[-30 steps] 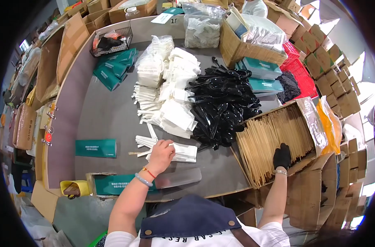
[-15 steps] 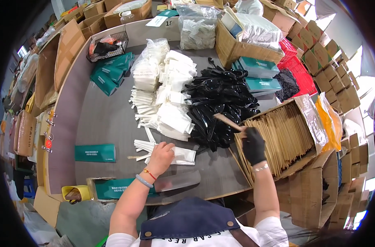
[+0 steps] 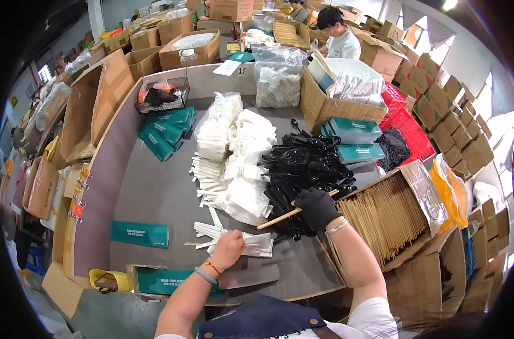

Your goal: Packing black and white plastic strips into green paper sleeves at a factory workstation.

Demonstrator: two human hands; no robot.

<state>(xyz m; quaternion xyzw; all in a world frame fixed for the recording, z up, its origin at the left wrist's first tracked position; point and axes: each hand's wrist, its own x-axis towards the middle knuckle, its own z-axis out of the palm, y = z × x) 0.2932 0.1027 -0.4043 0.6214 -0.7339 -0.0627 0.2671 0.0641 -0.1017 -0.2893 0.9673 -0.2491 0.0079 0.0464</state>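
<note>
My right hand (image 3: pixel 316 209), in a black glove with bare fingertips, is closed round wooden chopsticks (image 3: pixel 279 219). They point left over the near edge of a heap of black plastic spoons (image 3: pixel 305 161). My bare left hand (image 3: pixel 229 249) is closed on a small white paper packet (image 3: pixel 260 244); its fingertips are partly hidden. Narrow white paper strips (image 3: pixel 207 229) stick out to the left of that hand. Beyond it lies a pile of white packets (image 3: pixel 245 189). Many more wooden chopsticks (image 3: pixel 387 217) fill an open box at my right.
Green printed sleeves lie at the left (image 3: pixel 139 234) and far left (image 3: pixel 165 133). Near my left forearm is another green sleeve (image 3: pixel 161 281) with a translucent one (image 3: pixel 250 277). A wire basket (image 3: pixel 162 95), a bagged bundle (image 3: pixel 278 79) and a red crate (image 3: pixel 409 135) stand farther back. Another person (image 3: pixel 342 37) is beyond the table.
My right hand has moved left and away from the chopstick box, carrying the chopsticks over the spoons. My left hand stays on the white packet. The view has tilted up, showing more background.
</note>
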